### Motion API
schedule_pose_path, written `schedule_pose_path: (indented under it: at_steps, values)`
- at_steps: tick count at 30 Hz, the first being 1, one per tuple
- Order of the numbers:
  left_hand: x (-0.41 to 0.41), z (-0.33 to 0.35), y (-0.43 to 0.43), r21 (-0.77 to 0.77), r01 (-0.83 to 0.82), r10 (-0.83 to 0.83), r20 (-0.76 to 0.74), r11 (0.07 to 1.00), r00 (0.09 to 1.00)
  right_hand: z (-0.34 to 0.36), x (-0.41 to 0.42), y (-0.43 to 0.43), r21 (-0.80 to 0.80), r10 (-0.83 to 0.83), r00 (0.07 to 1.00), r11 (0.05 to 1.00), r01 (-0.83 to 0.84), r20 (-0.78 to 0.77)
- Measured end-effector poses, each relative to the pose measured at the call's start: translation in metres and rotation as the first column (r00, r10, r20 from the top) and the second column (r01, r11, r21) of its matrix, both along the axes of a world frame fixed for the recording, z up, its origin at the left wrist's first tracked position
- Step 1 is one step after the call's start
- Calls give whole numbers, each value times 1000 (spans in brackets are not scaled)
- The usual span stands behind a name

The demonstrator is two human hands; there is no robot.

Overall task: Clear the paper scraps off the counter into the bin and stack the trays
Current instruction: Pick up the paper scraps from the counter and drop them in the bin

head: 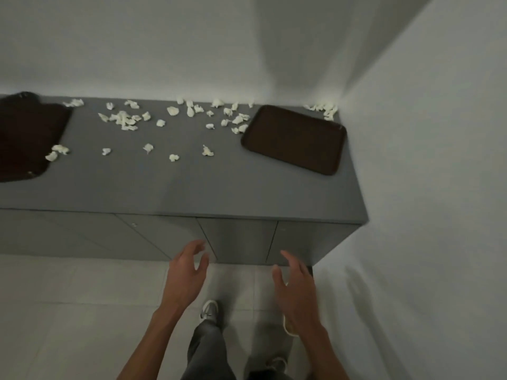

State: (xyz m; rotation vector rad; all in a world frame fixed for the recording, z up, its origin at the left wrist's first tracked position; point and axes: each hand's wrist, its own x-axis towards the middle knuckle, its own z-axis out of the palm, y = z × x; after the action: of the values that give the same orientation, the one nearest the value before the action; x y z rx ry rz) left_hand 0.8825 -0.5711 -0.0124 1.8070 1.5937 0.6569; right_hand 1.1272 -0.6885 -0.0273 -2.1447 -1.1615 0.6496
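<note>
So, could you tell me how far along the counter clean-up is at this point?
Nothing looks done yet. Paper scraps lie scattered across the counter, a few on the left tray, and more sit in the corner behind the right tray. The trays lie apart, unstacked. Both the left hand and the right hand are empty, below the counter edge. No bin is in view. Everything remains.

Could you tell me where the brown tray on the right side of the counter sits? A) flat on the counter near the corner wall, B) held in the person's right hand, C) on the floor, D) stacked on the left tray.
A: the right tray lies flat on the counter by the corner wall, apart from the left tray; both hands are empty.
</note>
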Motion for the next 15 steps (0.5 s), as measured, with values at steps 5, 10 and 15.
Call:
schedule_pose_path:
  at_steps: [5,10,15]
  values:
    - [-32,2,52,13,-72,72,24,997,997,8,-23,56,20,56,998,998,-56,18]
    - [-56,-2,133,33,-43,43,-8,999,999,12,-51,135,52,111,991,992,-115,69]
    - [-73,6,222,65,-6,7,-15,998,1000,19,-82,227,79,142,984,985,-151,110]
